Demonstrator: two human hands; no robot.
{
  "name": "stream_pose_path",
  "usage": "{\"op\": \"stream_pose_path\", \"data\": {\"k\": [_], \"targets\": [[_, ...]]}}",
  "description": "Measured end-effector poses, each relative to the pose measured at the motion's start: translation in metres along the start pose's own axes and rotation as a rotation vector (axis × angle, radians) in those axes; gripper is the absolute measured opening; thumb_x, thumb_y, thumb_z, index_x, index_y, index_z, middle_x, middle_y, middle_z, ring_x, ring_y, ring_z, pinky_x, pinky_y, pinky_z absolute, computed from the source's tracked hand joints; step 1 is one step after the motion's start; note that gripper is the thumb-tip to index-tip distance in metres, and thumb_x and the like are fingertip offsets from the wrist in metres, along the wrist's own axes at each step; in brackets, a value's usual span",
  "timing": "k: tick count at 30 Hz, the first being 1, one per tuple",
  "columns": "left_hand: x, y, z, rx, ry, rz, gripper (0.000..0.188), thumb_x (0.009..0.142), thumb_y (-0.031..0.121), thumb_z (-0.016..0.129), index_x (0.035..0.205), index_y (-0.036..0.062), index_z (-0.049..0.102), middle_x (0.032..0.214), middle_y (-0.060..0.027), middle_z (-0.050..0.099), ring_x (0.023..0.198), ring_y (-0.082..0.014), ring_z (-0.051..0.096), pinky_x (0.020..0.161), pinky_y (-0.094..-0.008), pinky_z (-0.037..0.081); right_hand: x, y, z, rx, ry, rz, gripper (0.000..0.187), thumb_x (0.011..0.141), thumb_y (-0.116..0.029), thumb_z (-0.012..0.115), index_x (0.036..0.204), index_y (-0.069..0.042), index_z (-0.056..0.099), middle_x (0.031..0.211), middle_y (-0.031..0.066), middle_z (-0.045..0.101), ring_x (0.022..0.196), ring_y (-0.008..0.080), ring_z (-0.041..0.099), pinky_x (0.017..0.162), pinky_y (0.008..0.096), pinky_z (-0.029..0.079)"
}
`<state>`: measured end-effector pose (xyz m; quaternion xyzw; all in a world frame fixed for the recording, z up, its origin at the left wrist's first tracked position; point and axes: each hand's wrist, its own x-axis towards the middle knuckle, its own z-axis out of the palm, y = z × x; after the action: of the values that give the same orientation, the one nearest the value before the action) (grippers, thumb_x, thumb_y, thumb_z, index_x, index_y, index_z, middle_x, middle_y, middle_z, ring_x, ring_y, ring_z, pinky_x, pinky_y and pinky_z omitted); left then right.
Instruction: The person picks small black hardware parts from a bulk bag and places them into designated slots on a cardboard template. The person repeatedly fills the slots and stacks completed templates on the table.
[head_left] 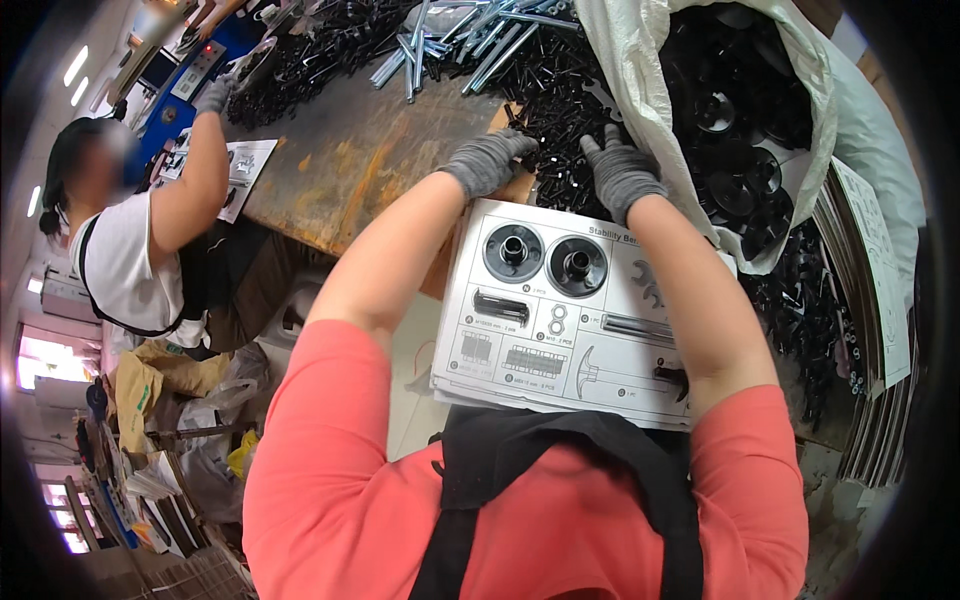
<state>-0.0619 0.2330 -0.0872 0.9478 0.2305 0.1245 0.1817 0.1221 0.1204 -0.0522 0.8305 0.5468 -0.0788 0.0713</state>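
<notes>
My left hand (488, 162), in a grey knit glove, reaches into the left edge of a pile of small black bolts (565, 165). Its fingers are stretched out. Across the pile, my right hand (622, 175), gloved alike, touches the bolts with thumb and fingers apart. Nothing shows in either hand. Just below lies a stack of white printed cards (560, 392) with part drawings. On the top card sit two black flanged discs (513, 251) side by side, a black cylindrical piece (500, 307), a metal rod (637, 327) and a small black part (672, 377), partly beside my right forearm.
A white woven sack (640, 70) of black discs stands right of the pile. Silvery rods (495, 50) lie at the back of the worn table (335, 165). Stacked cards (870, 300) lean at far right. On the left, another person (140, 240) reaches over the table.
</notes>
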Motion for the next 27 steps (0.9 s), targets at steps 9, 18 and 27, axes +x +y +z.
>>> {"op": "stream_pose_path", "data": {"k": [9,18,27], "targets": [[0.035,0.009,0.013,0.017,-0.173,-0.207,0.017,0.07,0.006,0.071,0.084,0.0055,0.062,0.083,-0.0088,0.061,0.076,-0.0221,0.059,0.07,-0.036,0.048,-0.015,0.006,0.0,-0.27,0.042,-0.262,0.029,0.086,-0.008,0.045,0.112,-0.011,0.056,0.11,0.0139,0.057,0.1,0.0287,0.06,0.078,0.0418,0.052],[0.005,-0.02,0.003,-0.505,-0.06,-0.474,0.031,0.077,0.009,0.065,0.108,0.0087,0.061,0.083,-0.0136,0.065,0.075,-0.0204,0.062,0.072,-0.0312,0.05,-0.009,0.022,0.0,0.034,0.052,-0.14,0.024,0.084,-0.012,0.052,0.107,-0.01,0.058,0.109,0.0141,0.055,0.099,0.03,0.059,0.082,0.0416,0.05],[0.029,0.02,-0.004,0.427,-0.257,-0.427,0.031,0.076,0.021,0.065,0.106,0.0162,0.064,0.106,-0.0156,0.061,0.093,-0.0359,0.059,0.082,-0.0415,0.048,-0.008,0.025,0.007,0.016,0.016,-0.209,0.024,0.083,-0.015,0.054,0.106,-0.016,0.059,0.106,0.0135,0.053,0.097,0.0304,0.059,0.079,0.0427,0.05]]}}
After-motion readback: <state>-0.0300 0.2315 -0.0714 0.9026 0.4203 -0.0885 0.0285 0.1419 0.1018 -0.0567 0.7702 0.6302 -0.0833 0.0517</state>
